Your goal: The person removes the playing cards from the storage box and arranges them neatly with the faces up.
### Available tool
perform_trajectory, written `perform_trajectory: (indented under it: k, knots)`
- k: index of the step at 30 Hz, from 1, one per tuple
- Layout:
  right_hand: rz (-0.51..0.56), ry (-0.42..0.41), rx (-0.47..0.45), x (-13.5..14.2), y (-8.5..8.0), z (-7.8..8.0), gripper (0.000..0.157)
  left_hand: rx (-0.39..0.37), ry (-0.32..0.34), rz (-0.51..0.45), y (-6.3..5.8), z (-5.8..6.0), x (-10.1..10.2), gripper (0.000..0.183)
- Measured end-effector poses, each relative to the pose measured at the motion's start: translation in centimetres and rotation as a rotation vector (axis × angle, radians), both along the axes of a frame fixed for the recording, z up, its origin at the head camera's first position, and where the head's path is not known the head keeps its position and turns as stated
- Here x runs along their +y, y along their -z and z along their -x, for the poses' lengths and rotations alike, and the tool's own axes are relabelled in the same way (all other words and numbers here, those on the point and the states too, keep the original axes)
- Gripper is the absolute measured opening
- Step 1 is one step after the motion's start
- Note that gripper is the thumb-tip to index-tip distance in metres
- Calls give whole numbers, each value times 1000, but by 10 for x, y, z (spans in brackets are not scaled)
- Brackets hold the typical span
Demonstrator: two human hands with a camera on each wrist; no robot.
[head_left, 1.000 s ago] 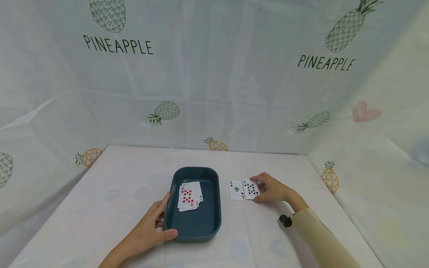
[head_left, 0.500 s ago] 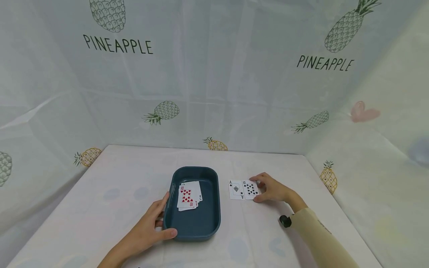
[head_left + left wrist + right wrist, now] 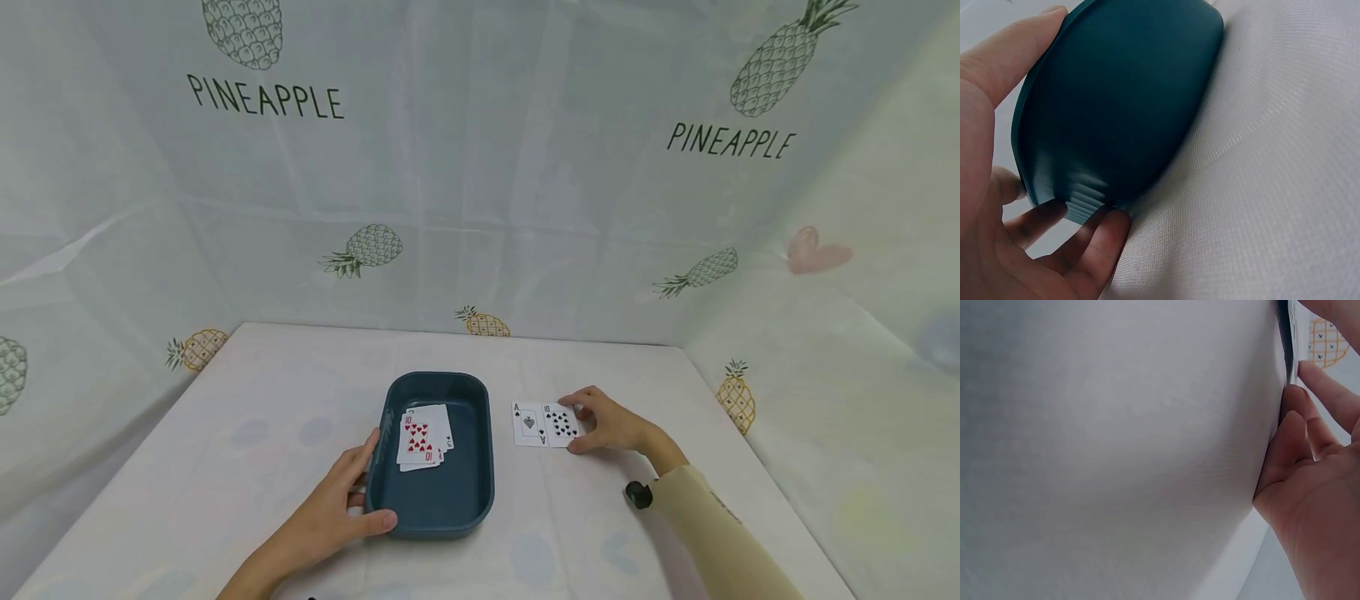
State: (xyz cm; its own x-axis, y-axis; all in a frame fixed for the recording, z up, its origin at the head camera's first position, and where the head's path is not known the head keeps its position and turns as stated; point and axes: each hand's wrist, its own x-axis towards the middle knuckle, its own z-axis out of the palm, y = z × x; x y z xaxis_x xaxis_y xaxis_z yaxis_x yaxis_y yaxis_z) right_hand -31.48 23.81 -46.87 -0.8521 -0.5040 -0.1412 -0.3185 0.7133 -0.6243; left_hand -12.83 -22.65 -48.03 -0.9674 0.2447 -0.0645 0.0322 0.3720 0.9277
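Observation:
My left hand point(image 3: 330, 504) grips the left side of a dark blue rectangular tray point(image 3: 442, 504), its thumb by the near-left corner. In the left wrist view the thumb lies along the rim of the tray point(image 3: 1116, 94) and the fingers touch its outer wall. Several playing cards point(image 3: 420, 440) lie overlapped inside, a red ten of hearts on top. To the tray's right, an ace of spades point(image 3: 528, 425) lies beside a black ten point(image 3: 559, 425). My right hand point(image 3: 611, 423) pinches the black ten by its top and bottom edges; the right wrist view shows only thin card edges point(image 3: 1294, 347).
A white cloth point(image 3: 562, 533) with pale spots covers the table. Hanging sheets point(image 3: 465, 183) printed with pineapples enclose the back and sides. A small black object point(image 3: 639, 495) sits at the right sleeve point(image 3: 712, 525).

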Motion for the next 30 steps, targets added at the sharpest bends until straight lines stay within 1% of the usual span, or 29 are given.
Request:
perform_trajectory:
  k: [7, 15, 24, 30]
  knots:
    - [-1, -13, -2, 0, 1, 1, 82, 2, 4, -6, -1, -1, 0, 108]
    - [8, 6, -24, 1, 2, 1, 82, 8, 1, 10, -1, 0, 1, 109]
    - [21, 7, -39, -1, 1, -2, 83, 14, 11, -10, 0, -1, 0, 109]
    - [26, 6, -25, -2, 1, -6, 86, 7, 10, -16, -2, -1, 1, 109]
